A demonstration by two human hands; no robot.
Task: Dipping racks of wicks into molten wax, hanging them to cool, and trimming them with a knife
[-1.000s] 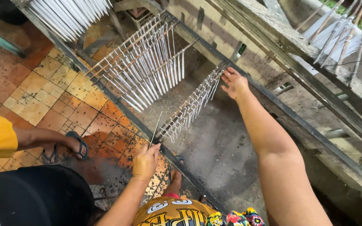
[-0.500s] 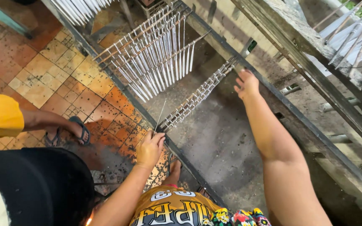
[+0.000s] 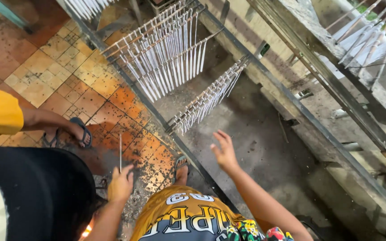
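Both hands pulled back from rack [image 3: 211, 96]; left fingers [image 3: 128, 172] pinch upright stick [image 3: 120, 151], right fingers [image 3: 222, 140] spread, empty.

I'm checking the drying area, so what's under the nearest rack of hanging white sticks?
Under the nearest rack of white sticks lies bare, dirty grey concrete floor between the two metal rails. The strip directly behind the hanging sticks is covered.

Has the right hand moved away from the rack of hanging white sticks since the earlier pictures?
Yes. The right hand earlier touched the far end of the nearest stick rack; now it hangs open below the rack, apart from it, nearer the person's body.
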